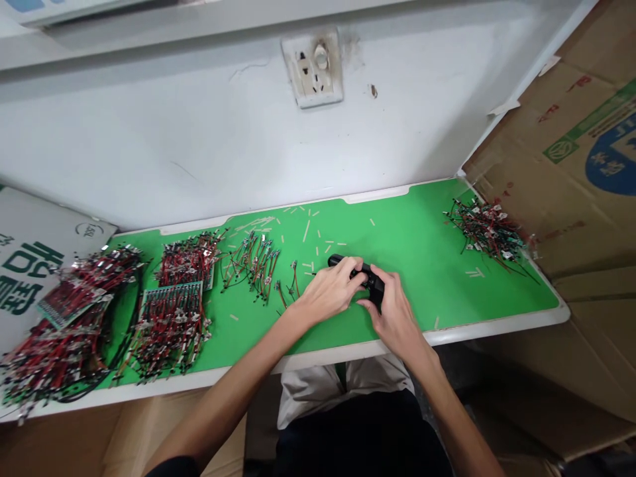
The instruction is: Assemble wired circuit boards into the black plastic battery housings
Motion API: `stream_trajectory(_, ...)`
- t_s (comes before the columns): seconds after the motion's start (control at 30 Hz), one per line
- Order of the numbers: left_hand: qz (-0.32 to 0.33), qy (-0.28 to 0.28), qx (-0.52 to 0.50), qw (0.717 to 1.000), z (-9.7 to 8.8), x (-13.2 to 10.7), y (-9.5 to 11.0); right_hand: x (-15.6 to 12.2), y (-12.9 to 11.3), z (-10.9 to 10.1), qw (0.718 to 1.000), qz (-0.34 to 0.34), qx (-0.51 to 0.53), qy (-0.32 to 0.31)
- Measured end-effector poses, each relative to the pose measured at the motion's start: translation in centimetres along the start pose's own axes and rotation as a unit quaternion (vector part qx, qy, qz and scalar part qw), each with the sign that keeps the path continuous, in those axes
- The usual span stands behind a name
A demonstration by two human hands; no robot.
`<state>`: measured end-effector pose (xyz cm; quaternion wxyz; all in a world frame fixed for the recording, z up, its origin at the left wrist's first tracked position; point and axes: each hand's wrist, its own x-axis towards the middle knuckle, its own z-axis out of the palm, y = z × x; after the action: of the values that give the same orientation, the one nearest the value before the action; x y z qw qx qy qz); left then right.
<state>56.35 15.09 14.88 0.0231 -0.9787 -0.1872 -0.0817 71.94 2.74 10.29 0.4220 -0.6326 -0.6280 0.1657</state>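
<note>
Both my hands meet over a small black tool lying on the green mat near the middle of the table. My left hand curls its fingers over the tool's left end. My right hand pinches its right end with thumb and fingers. To the left of my hands lie loose red and black wire pieces with small connectors.
Heaps of red wire harnesses on green boards fill the mat's left side, with more at the far left. Another wire pile sits at the back right. Cardboard boxes stand on the right. A wall socket is above.
</note>
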Motion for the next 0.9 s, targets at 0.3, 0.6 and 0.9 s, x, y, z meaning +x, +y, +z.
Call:
stream_trajectory(0.3, 0.024, 0.013, 0.051, 0.998, 0.7, 0.3, 0.4, 0.1, -0.2, -0.1, 1.000, 0.005, 0.001, -0.001)
stream_trajectory(0.6, 0.065, -0.007, 0.063, 0.996, 1.0, 0.6, -0.3, 0.4, 0.0, -0.6, 1.000, 0.005, 0.015, -0.016)
stream_trajectory(0.9, 0.061, 0.023, 0.089, 0.994, 0.9, 0.7, -0.2, 0.1, -0.1, 0.3, 1.000, 0.005, -0.013, 0.007)
